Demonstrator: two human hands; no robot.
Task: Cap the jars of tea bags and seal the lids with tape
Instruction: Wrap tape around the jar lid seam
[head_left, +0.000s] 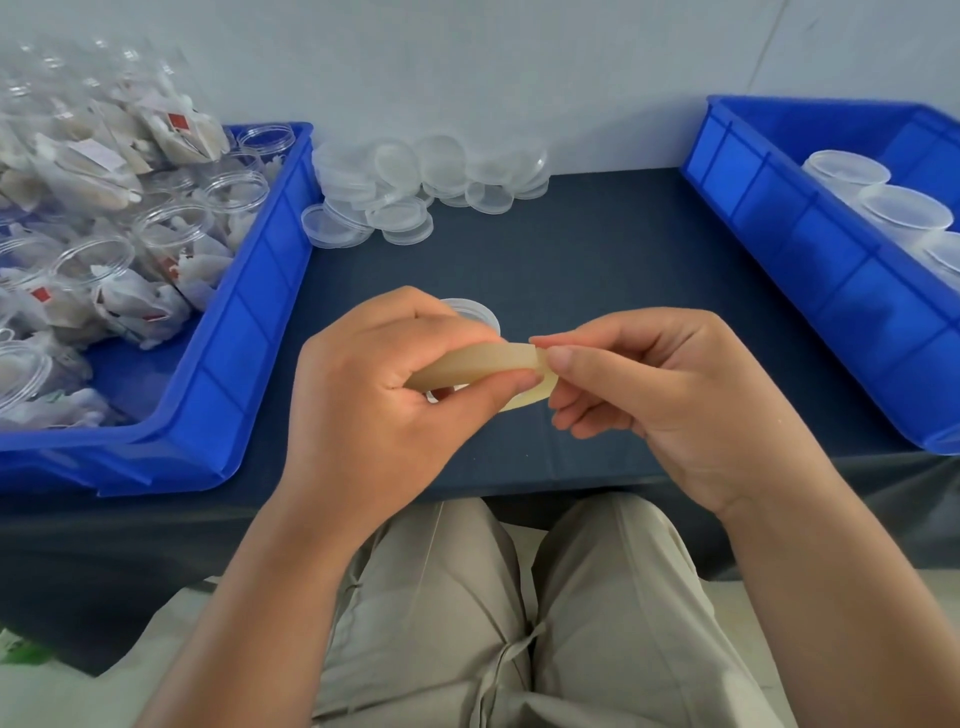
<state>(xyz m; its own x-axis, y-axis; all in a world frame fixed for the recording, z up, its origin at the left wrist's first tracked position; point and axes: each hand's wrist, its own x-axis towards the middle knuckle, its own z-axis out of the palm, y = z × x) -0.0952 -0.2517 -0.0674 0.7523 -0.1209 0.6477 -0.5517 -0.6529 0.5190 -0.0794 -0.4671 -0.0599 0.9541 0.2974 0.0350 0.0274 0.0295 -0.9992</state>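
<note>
Head view, nearest first: my beige trousers (524, 623) sit below the table edge. Above the dark blue table (597, 270), my left hand (374, 395) is closed on a roll of clear tape (483, 364), thumb pressed to its rim. My right hand (654, 395) pinches the tape's loose end between thumb and forefinger. A capped jar (475, 312) stands just behind my left hand. Farther back lies a pile of clear lids (415, 187). Uncapped jars of tea bags fill the left blue bin (249, 312); capped jars occupy the right blue bin (779, 228).
</note>
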